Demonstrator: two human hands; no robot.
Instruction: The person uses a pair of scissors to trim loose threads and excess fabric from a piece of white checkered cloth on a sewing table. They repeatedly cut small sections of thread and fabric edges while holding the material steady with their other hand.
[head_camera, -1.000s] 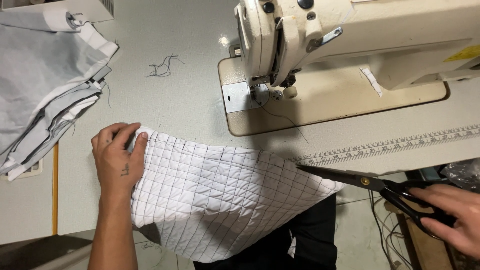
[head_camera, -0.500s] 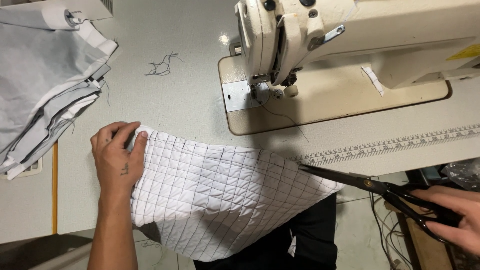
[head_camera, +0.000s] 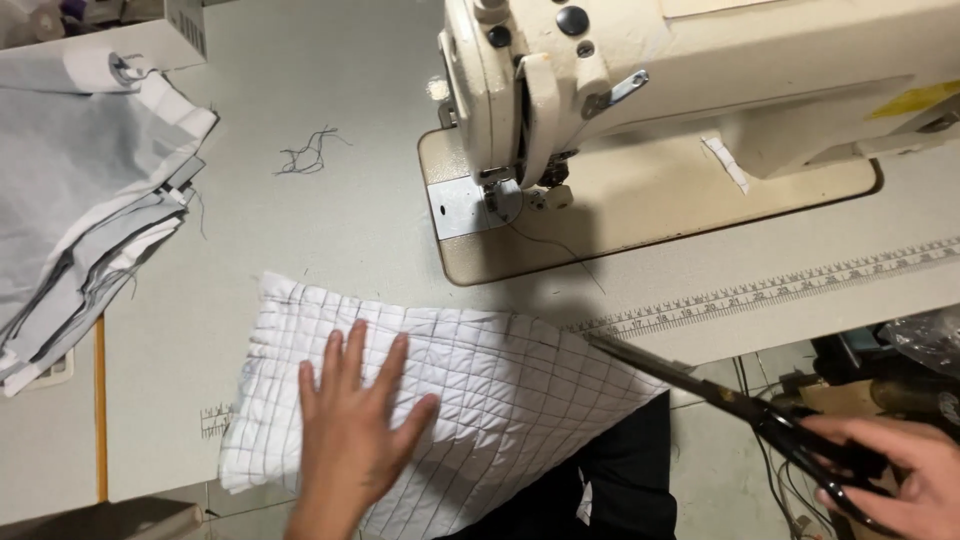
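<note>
while the right hand (head_camera: 900, 470) grips one pair of black scissors (head_camera: 740, 405), blades nearly together at the right edge of the single white quilted panel (head_camera: 500, 400), left hand (head_camera: 355, 430) presses it flat, fingers spread. no severed piece visible; cut looks barely begun. one sewing machine (head_camera: 700, 90), one grey fabric stack (head_camera: 80, 210).

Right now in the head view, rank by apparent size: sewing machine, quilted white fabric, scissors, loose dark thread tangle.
1. sewing machine, cropped by the frame
2. quilted white fabric, partly under the left hand
3. scissors, in the right hand, nearer the camera
4. thread tangle
</note>
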